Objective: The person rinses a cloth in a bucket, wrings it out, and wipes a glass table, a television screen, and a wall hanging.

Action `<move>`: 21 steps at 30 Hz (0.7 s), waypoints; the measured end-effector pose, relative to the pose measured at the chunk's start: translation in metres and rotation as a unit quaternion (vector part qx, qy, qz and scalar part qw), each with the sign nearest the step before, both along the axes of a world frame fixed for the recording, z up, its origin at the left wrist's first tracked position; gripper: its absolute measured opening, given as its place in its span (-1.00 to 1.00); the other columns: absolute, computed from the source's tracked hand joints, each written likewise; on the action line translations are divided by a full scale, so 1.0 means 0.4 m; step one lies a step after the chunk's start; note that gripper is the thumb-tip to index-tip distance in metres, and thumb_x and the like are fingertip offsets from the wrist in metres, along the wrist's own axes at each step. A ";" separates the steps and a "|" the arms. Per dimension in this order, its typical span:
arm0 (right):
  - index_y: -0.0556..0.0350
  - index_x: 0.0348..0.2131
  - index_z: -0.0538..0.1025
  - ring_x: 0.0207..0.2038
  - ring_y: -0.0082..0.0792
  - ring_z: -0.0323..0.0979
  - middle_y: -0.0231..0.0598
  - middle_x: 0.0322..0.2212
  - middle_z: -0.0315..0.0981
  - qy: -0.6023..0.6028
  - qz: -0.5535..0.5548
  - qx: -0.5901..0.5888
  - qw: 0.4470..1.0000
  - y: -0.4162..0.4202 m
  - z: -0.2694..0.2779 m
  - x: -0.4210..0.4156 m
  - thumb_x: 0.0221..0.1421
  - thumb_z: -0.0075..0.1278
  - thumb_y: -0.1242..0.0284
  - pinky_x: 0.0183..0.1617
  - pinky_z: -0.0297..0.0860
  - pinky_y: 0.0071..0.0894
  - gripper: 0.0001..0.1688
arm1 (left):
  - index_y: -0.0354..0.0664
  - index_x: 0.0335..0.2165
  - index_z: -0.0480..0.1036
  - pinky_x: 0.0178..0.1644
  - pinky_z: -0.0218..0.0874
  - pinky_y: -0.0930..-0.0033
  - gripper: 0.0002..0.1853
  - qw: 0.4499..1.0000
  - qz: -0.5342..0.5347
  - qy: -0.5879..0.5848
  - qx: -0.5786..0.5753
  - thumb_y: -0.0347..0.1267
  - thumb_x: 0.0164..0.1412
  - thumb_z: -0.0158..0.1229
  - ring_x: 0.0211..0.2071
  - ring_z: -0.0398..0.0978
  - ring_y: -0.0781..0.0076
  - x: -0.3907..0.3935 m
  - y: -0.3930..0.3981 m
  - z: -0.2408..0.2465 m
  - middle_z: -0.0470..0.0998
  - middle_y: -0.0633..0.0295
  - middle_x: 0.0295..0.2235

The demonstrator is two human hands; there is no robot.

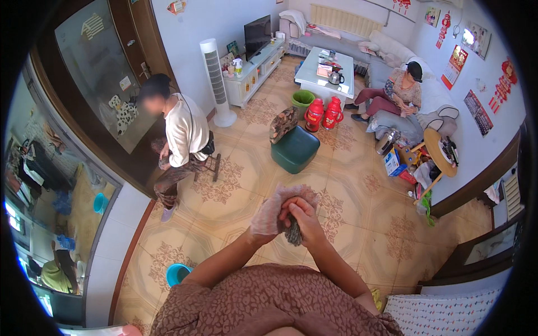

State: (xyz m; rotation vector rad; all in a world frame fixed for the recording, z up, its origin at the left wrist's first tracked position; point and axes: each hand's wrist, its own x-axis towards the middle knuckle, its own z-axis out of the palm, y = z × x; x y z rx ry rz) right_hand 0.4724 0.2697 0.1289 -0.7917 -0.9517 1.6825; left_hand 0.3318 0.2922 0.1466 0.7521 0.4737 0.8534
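In the head view, my two hands meet in front of my chest, above the tiled floor. A sheer, pale pinkish fabric (296, 194) covers much of my left hand (265, 218) and spreads beyond its fingers, whose exact pose is hidden. My right hand (306, 216) presses against it from the other side, thumb and fingers curled together. Between the palms a grey speckled bundle (293, 235), knitted or textured, hangs below the right fingers. Its upper part is hidden by them.
A green padded chair (295, 149) stands ahead, near two red thermos flasks (323, 114) and a green bin (303, 98). One person (185, 134) sits on a stool at left; another (401, 90) sits on the sofa. A turquoise bucket (178, 274) stands by my left elbow.
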 end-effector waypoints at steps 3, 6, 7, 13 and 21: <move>0.16 -0.23 0.46 -0.38 -0.57 0.40 -0.34 -0.42 0.46 0.078 -0.040 -0.056 0.995 0.054 -0.061 0.023 0.31 -0.20 0.51 -0.28 0.34 -0.59 -0.82 | -0.22 -0.12 0.41 -0.32 0.32 0.62 -0.49 0.992 0.111 0.068 0.006 0.00 0.41 -0.21 -0.37 0.44 0.61 0.092 0.039 -0.015 0.55 0.25 -0.31; 0.15 -0.22 0.46 -0.26 -0.60 0.39 -0.44 -0.34 0.43 -0.108 -0.113 0.029 0.987 0.098 -0.132 -0.003 0.30 -0.16 0.49 -0.14 0.33 -0.62 -0.83 | -0.29 -0.06 0.35 -0.15 0.37 0.38 -0.49 0.980 0.187 0.065 0.015 -0.03 0.40 -0.17 -0.24 0.49 0.35 0.124 0.108 -0.203 0.51 0.10 -0.20; 0.17 -0.22 0.45 -0.27 -0.55 0.39 -0.40 -0.35 0.43 -0.142 -0.125 0.070 0.979 0.121 -0.153 -0.013 0.28 -0.16 0.50 -0.15 0.33 -0.57 -0.84 | -0.34 0.02 0.31 -0.07 0.36 0.20 -0.44 0.980 0.178 0.085 0.030 -0.02 0.40 -0.17 -0.22 0.50 0.18 0.104 0.149 -0.314 0.47 0.02 -0.10; 0.27 -0.24 0.40 -0.25 -0.09 0.44 0.02 -0.36 0.43 -0.406 -0.139 0.225 0.875 0.261 -0.196 -0.001 0.17 -0.21 0.59 -0.18 0.31 -0.20 -0.82 | -0.36 0.12 0.19 0.02 0.33 0.11 -0.35 0.980 0.169 -0.039 -0.098 0.02 0.41 -0.27 -0.02 0.40 0.12 0.134 0.239 -0.308 0.35 -0.08 0.09; 0.27 -0.05 0.41 -0.34 -0.50 0.44 -0.23 -0.28 0.52 -0.104 0.018 -0.037 0.994 0.536 -0.173 -0.029 0.27 -0.17 0.54 -0.21 0.38 -0.53 -0.71 | -0.14 -0.09 0.34 -0.05 0.38 0.26 -0.47 0.980 0.147 -0.062 -0.118 0.08 0.36 -0.17 -0.17 0.50 0.26 -0.015 0.518 -0.340 0.45 0.04 -0.01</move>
